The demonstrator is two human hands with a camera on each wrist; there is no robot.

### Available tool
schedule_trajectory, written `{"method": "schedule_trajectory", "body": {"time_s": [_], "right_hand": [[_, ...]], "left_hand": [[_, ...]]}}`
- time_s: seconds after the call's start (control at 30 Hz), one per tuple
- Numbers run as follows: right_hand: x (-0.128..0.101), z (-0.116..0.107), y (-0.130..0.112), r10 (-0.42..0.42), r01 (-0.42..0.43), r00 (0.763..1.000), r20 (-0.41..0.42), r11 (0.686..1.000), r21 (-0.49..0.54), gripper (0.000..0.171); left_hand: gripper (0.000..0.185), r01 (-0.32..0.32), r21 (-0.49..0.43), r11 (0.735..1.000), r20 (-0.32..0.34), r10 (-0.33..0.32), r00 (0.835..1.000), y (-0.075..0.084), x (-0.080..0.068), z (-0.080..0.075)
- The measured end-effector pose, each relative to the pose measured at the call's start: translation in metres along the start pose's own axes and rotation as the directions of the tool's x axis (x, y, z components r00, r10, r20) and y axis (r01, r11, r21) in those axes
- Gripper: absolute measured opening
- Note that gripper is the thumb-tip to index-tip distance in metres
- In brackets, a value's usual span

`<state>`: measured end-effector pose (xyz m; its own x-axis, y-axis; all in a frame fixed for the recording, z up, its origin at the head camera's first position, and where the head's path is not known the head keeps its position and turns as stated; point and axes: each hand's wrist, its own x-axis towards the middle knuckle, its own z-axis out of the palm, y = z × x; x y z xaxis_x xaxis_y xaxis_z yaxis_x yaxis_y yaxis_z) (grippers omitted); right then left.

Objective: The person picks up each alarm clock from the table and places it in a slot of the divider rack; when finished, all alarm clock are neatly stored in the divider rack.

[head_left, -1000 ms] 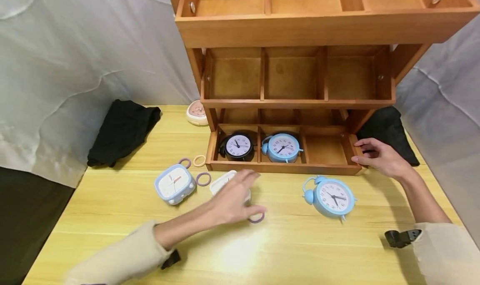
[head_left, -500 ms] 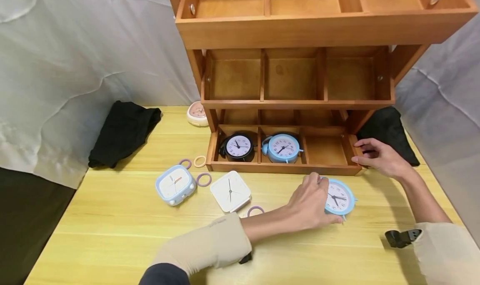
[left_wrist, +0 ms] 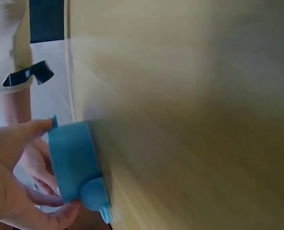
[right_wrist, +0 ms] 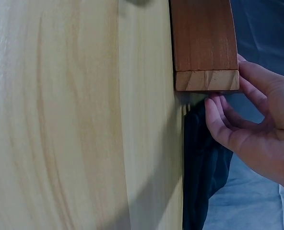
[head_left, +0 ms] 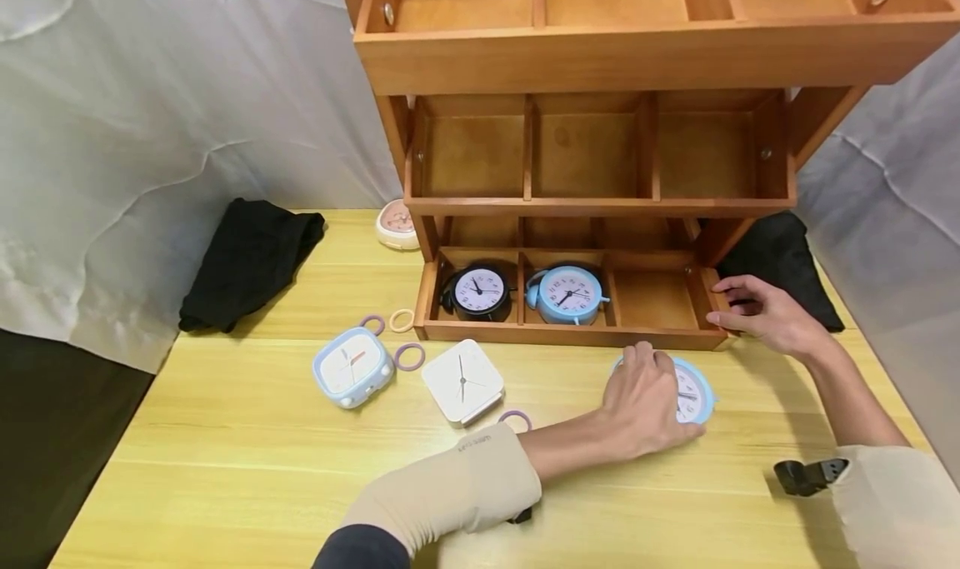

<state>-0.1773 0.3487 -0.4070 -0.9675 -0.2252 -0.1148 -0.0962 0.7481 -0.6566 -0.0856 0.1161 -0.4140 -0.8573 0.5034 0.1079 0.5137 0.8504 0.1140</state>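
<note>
My left hand (head_left: 643, 402) grips a light-blue twin-bell alarm clock (head_left: 699, 392) on the table, in front of the lowest drawer (head_left: 555, 334). In the left wrist view, the thumb is at one foot of the clock (left_wrist: 72, 153) and the fingers reach the side near a bell. The clock's far left part is hidden under the hand. At the drawer's right end, my right hand (head_left: 776, 317) holds its edge between thumb and fingers. A black alarm clock (head_left: 480, 292) fills the drawer's left compartment, and another light-blue one (head_left: 570, 292) the middle.
Two drawer tiers (head_left: 600, 205) jut out above the lowest one. Left of the left hand lie a white square clock (head_left: 462, 383), a blue-and-white clock (head_left: 352, 369) and several rings (head_left: 409, 356). A pink clock (head_left: 397, 223) and black cloths (head_left: 251, 261) are further back.
My left hand has swung right from over the white square clock to the light-blue clock and taken hold of it. The clock has shifted slightly. The right hand has stayed at the drawer.
</note>
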Motion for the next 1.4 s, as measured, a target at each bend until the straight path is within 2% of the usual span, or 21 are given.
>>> {"method": "schedule_trajectory", "body": {"time_s": [0.17, 0.27, 0.4, 0.53, 0.67, 0.83, 0.97, 1.1, 1.23, 1.4], "right_hand": [[-0.001, 0.000, 0.002, 0.015, -0.015, 1.000, 0.011, 1.000, -0.008, 0.050], [-0.001, 0.000, 0.001, 0.013, -0.013, 1.000, 0.009, 1.000, -0.006, 0.051], [0.000, 0.001, 0.002, -0.021, 0.021, 1.000, -0.011, 1.000, 0.004, 0.045], [0.003, 0.004, 0.002, -0.038, 0.039, 0.999, -0.010, 0.999, 0.028, 0.043], [0.001, 0.001, 0.004, 0.031, -0.032, 0.999, 0.028, 0.999, 0.043, 0.052], [-0.003, -0.005, 0.010, 0.058, -0.066, 0.996, 0.074, 0.992, 0.108, 0.050], [-0.003, -0.007, 0.015, 0.029, -0.047, 0.995, 0.098, 0.981, 0.189, 0.044], [-0.003, -0.008, 0.020, 0.020, -0.041, 0.995, 0.103, 0.976, 0.212, 0.045], [-0.002, -0.006, 0.021, 0.022, -0.046, 0.994, 0.111, 0.973, 0.226, 0.047], [-0.002, -0.006, 0.021, 0.005, -0.031, 0.994, 0.113, 0.972, 0.231, 0.046]], "left_hand": [[0.079, -0.115, 0.065, 0.991, 0.007, 0.115, 0.993, 0.003, -0.005, -0.019], [0.082, -0.159, 0.040, 0.986, 0.018, 0.158, 0.987, -0.001, -0.002, -0.039], [0.087, -0.138, -0.019, 0.990, 0.031, 0.139, 0.990, -0.022, 0.023, -0.063], [0.087, -0.078, -0.080, 0.994, 0.041, 0.082, 0.996, -0.046, 0.062, -0.072], [0.082, -0.069, -0.123, 0.990, 0.051, 0.075, 0.996, -0.058, 0.093, -0.066], [0.076, -0.061, -0.160, 0.985, 0.118, 0.080, 0.990, -0.058, 0.114, -0.051], [0.074, -0.050, -0.123, 0.991, 0.173, 0.071, 0.982, -0.053, 0.123, -0.038], [0.063, -0.040, -0.096, 0.995, 0.210, 0.060, 0.976, -0.049, 0.128, -0.028], [0.055, 0.006, -0.124, 0.992, 0.242, 0.025, 0.970, -0.047, 0.132, -0.022], [0.055, 0.067, -0.131, 0.989, 0.254, -0.031, 0.967, -0.042, 0.134, -0.019]]}}
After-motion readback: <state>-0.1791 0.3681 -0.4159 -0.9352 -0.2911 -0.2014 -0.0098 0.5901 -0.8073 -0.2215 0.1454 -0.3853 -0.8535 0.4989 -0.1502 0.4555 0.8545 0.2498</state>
